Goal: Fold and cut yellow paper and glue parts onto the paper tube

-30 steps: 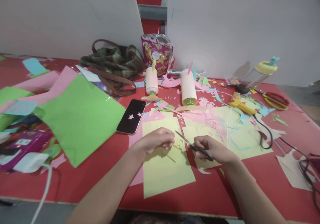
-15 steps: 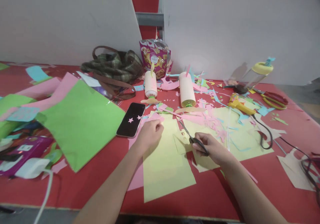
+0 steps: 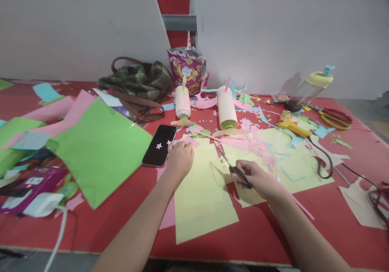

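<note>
My right hand (image 3: 253, 178) grips a pair of black-handled scissors (image 3: 240, 174), whose blades point up and left over the yellow paper. Beside the blades lies a small yellow paper piece (image 3: 219, 174) with little marks on it. My left hand (image 3: 181, 156) rests palm down with its fingers forward, at the right edge of a black-screened phone (image 3: 154, 152). Its fingertips reach pink paper scraps (image 3: 191, 141); whether they press on one I cannot tell. A pink paper star (image 3: 159, 146) lies on the phone. A large yellow sheet (image 3: 203, 211) spreads between my forearms.
Two paper-wrapped cylinders (image 3: 226, 108) stand behind the sheets, before a snack bag (image 3: 187, 71). At the right are a yellow glue gun (image 3: 293, 126) with a cord, pliers (image 3: 336, 118) and a clear bottle (image 3: 311, 89). Green sheets (image 3: 100, 150) and a white charger (image 3: 42, 204) lie left.
My left hand has moved slightly left toward the phone, and its closed fingers have straightened forward. My right hand, with the scissors, stays almost where it was.
</note>
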Tool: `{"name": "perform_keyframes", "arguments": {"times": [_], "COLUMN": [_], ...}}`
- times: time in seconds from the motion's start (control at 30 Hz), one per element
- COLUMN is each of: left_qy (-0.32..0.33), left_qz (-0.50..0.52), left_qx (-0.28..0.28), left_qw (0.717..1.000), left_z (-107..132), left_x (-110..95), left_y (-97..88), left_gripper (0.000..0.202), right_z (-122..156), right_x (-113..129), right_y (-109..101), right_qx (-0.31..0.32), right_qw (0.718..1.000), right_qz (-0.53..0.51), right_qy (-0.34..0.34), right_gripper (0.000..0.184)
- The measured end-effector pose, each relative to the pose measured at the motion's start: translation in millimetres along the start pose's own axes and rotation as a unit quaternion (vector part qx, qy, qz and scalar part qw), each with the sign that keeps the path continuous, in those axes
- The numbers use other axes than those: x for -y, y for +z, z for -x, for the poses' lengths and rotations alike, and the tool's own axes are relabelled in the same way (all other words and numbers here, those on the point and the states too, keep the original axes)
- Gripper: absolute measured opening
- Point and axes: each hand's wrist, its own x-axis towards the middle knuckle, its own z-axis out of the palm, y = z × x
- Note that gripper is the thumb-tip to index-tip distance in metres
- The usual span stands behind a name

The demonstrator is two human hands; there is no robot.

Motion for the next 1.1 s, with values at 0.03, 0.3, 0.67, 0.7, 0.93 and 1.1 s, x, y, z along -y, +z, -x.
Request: {"name": "perform_keyframes", "arguments": {"times": [0.03,0.3,0.67,0.7,0.93,1.1], "left_qy": [0.000,-0.007,-0.041,-0.034,-0.023,-0.014], "left_qz": [-0.003,-0.003,0.041,0.045,0.063,0.078], "left_qx": [-0.003,-0.019,-0.052,-0.052,-0.048,-0.060], "left_qw": [1.000,1.000,0.997,0.997,0.997,0.995], "left_z": [-0.2,-0.8,-1.8,-1.6,-0.9,0.6], "left_x": [0.4,2.1,3.5,3.4,0.8,-1.6], "left_y": [0.7,3.3,0.0,-0.6,-3.9,-5.8], "left_gripper": [0.024,0.023,0.020,0.022,0.026,0.027], "right_z": [-0.1,0.5,0.5,0.6,0.7,-0.9], "right_x": [0.2,0.3,1.0,1.3,0.6,-3.0], "right_y": [0.1,0.8,-0.3,0.0,1.2,-0.4], "right_qx": [0.000,0.000,-0.025,-0.025,-0.034,-0.054], "right_qw": [1.000,1.000,0.999,0.999,0.999,0.998], "right_qz": [0.000,0.010,0.025,0.024,-0.002,-0.035], "right_qy": [0.001,0.001,-0.001,-0.002,-0.010,-0.022], "right_gripper": [0.032,0.031,0.030,0.030,0.031,0.032]}}
